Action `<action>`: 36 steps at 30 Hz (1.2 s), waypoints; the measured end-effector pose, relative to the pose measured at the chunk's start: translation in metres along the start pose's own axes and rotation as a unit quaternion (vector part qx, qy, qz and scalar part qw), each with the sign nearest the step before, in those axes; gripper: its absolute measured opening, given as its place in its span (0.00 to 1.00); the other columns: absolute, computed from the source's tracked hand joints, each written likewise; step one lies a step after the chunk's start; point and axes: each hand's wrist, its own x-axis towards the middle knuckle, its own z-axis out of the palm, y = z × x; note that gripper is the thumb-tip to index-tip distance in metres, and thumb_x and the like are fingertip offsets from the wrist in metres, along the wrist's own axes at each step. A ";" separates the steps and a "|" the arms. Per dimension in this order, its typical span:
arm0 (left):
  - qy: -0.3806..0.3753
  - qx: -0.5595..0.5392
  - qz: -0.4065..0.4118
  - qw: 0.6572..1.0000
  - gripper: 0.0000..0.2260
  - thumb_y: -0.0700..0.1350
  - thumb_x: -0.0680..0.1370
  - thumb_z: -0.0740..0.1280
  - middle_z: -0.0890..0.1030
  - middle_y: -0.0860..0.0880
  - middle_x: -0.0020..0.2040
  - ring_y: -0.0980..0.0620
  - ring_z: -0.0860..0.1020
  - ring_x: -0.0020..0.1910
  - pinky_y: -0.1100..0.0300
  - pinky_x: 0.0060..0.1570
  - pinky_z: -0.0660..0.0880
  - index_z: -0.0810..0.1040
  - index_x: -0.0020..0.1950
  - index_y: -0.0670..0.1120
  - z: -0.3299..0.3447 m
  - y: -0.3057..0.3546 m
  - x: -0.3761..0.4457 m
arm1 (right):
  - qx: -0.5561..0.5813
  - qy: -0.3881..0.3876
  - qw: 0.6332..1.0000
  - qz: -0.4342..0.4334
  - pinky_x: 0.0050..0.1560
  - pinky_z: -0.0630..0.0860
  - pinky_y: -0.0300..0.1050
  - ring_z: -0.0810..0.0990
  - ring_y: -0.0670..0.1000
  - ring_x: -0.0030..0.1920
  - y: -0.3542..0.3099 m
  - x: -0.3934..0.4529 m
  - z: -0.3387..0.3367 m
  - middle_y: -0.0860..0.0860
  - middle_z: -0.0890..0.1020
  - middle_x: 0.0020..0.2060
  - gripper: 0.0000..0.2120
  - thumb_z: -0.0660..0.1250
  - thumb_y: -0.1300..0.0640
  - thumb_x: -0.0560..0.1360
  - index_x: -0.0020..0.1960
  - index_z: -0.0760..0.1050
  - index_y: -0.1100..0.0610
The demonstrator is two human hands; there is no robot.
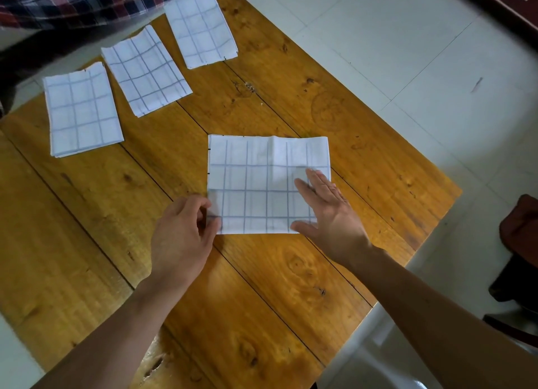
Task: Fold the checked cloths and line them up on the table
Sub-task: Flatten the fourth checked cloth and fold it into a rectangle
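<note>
With the flat right hand (326, 211) pressing the half-folded white blue-checked cloth (259, 184), the left hand (183, 231) pinches its near-left corner, likely to fold across next.

Soft, even daylight with faint shadows, dark vignetting and wide-angle bending at the corners, slight overall blur.

I'm seeing a red and dark plaid fabric (87, 1) bunched past the table's far edge, pale floor tiles (407, 53) to the right, and a brown seat (521, 228) at the frame's right edge.
</note>
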 end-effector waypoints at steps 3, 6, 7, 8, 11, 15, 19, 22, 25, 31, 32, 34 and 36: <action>0.023 0.065 0.054 0.996 0.13 0.46 0.75 0.72 0.77 0.48 0.55 0.48 0.75 0.55 0.52 0.47 0.78 0.76 0.58 0.48 0.003 0.010 0.001 | -0.032 -0.036 0.999 -0.003 0.78 0.42 0.47 0.34 0.45 0.77 0.006 0.000 -0.003 0.46 0.39 0.79 0.39 0.62 0.40 0.78 0.80 0.46 0.49; 0.017 0.081 0.152 0.985 0.15 0.49 0.76 0.71 0.77 0.48 0.62 0.48 0.72 0.63 0.49 0.57 0.74 0.77 0.61 0.47 0.015 0.036 0.004 | -0.059 -0.042 0.997 -0.006 0.76 0.35 0.46 0.32 0.44 0.76 0.005 0.001 -0.004 0.46 0.36 0.78 0.39 0.60 0.38 0.78 0.80 0.42 0.47; -0.001 0.089 0.171 0.981 0.17 0.52 0.76 0.70 0.75 0.49 0.65 0.47 0.71 0.66 0.48 0.60 0.72 0.76 0.63 0.48 0.022 0.046 0.005 | -0.064 -0.042 0.997 -0.004 0.76 0.34 0.47 0.32 0.44 0.76 0.005 0.001 -0.004 0.46 0.36 0.78 0.40 0.60 0.38 0.78 0.80 0.41 0.47; -0.023 0.099 0.182 0.978 0.20 0.54 0.77 0.68 0.73 0.49 0.69 0.47 0.69 0.70 0.47 0.64 0.69 0.74 0.66 0.49 0.031 0.054 0.007 | -0.067 -0.043 0.997 -0.001 0.76 0.34 0.48 0.32 0.45 0.76 0.004 0.001 -0.005 0.46 0.36 0.78 0.40 0.60 0.38 0.78 0.80 0.41 0.47; -0.080 0.137 0.192 0.968 0.25 0.60 0.79 0.62 0.66 0.50 0.76 0.47 0.61 0.76 0.47 0.72 0.60 0.68 0.74 0.52 0.054 0.069 0.017 | -0.074 -0.051 0.996 0.003 0.76 0.34 0.52 0.32 0.46 0.77 0.004 0.003 -0.007 0.46 0.36 0.78 0.41 0.59 0.36 0.77 0.79 0.40 0.46; -0.116 0.183 0.215 0.952 0.29 0.64 0.80 0.56 0.58 0.50 0.80 0.47 0.53 0.80 0.44 0.76 0.56 0.61 0.78 0.54 0.058 0.053 0.023 | -0.090 -0.059 0.994 0.001 0.76 0.34 0.53 0.31 0.47 0.77 0.008 0.007 -0.008 0.46 0.35 0.78 0.44 0.60 0.33 0.75 0.79 0.38 0.46; -0.133 0.214 0.213 0.944 0.29 0.66 0.81 0.50 0.51 0.49 0.82 0.48 0.47 0.80 0.40 0.76 0.54 0.54 0.80 0.56 0.042 0.025 0.022 | -0.099 -0.075 0.992 -0.010 0.75 0.32 0.54 0.29 0.47 0.75 0.016 0.011 -0.011 0.46 0.32 0.77 0.49 0.61 0.30 0.73 0.79 0.35 0.47; -0.138 0.227 0.199 0.943 0.30 0.68 0.80 0.44 0.47 0.50 0.82 0.48 0.45 0.80 0.39 0.76 0.53 0.50 0.81 0.58 0.027 0.005 0.021 | -0.116 -0.095 0.988 -0.031 0.77 0.35 0.55 0.29 0.48 0.76 0.027 0.014 -0.020 0.46 0.31 0.76 0.54 0.60 0.26 0.69 0.78 0.32 0.48; -0.139 0.218 0.188 0.947 0.31 0.69 0.79 0.46 0.47 0.52 0.82 0.48 0.45 0.80 0.39 0.76 0.52 0.50 0.80 0.59 0.015 -0.011 0.023 | -0.137 -0.118 0.983 -0.043 0.77 0.35 0.54 0.29 0.48 0.76 0.036 0.019 -0.031 0.47 0.30 0.76 0.58 0.59 0.22 0.65 0.77 0.29 0.50; -0.147 0.202 0.179 0.952 0.33 0.71 0.77 0.47 0.47 0.54 0.82 0.48 0.44 0.80 0.41 0.76 0.49 0.51 0.80 0.60 0.009 -0.020 0.027 | -0.149 -0.151 0.976 -0.042 0.75 0.30 0.55 0.26 0.49 0.75 0.046 0.035 -0.044 0.47 0.28 0.75 0.67 0.66 0.22 0.60 0.76 0.27 0.51; -0.146 0.201 0.178 0.952 0.33 0.71 0.77 0.48 0.47 0.54 0.82 0.47 0.45 0.80 0.41 0.76 0.49 0.51 0.80 0.60 0.009 -0.020 0.027 | -0.151 -0.154 0.975 -0.042 0.74 0.29 0.55 0.26 0.49 0.74 0.047 0.038 -0.047 0.47 0.27 0.75 0.68 0.67 0.23 0.59 0.76 0.27 0.52; -0.141 0.198 0.175 0.954 0.34 0.71 0.76 0.49 0.47 0.54 0.82 0.46 0.45 0.80 0.40 0.75 0.50 0.52 0.80 0.61 0.009 -0.019 0.027 | -0.157 -0.161 0.973 -0.043 0.72 0.27 0.55 0.25 0.51 0.74 0.047 0.043 -0.051 0.47 0.25 0.74 0.70 0.69 0.23 0.57 0.76 0.26 0.52; -0.135 0.192 0.174 0.956 0.34 0.71 0.76 0.49 0.48 0.54 0.82 0.44 0.46 0.80 0.39 0.75 0.52 0.53 0.80 0.61 0.009 -0.019 0.027 | -0.167 -0.167 0.971 -0.043 0.72 0.26 0.56 0.24 0.52 0.74 0.048 0.046 -0.056 0.48 0.26 0.74 0.73 0.70 0.23 0.54 0.76 0.26 0.52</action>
